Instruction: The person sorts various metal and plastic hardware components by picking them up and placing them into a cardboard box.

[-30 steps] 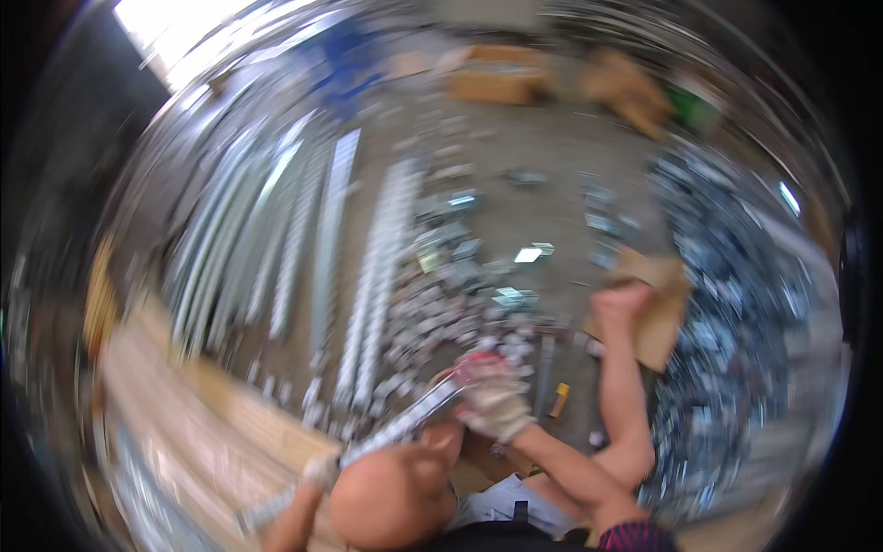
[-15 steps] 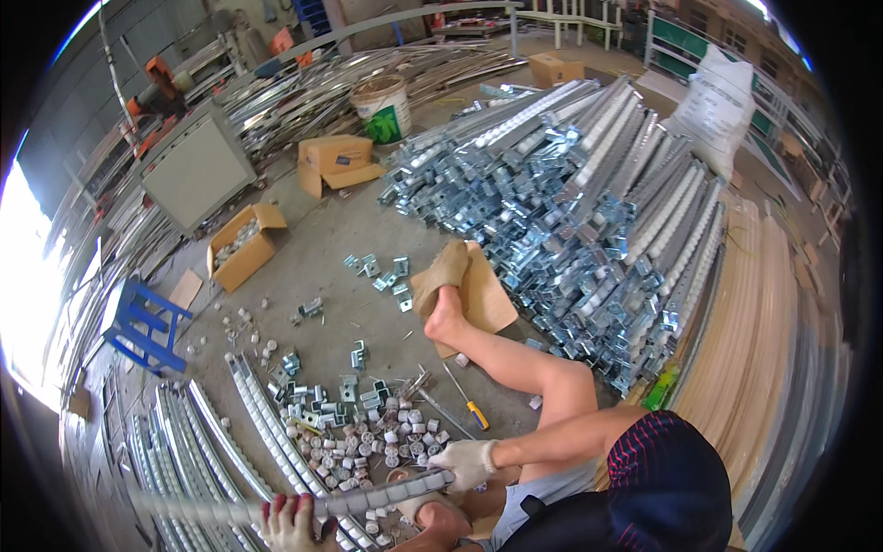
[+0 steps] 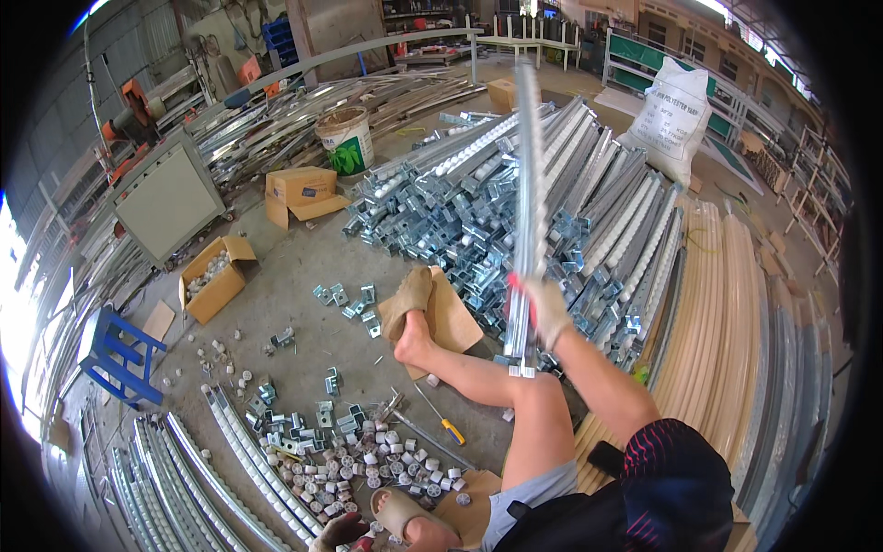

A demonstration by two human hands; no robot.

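A long metal rail (image 3: 529, 166) is nearly upright in front of a rail pile (image 3: 460, 210), the right hand (image 3: 544, 311) clamped around its lower part, while the left hand (image 3: 342, 532), well apart, is near small white rollers (image 3: 371, 458), its grip impossible to tell.
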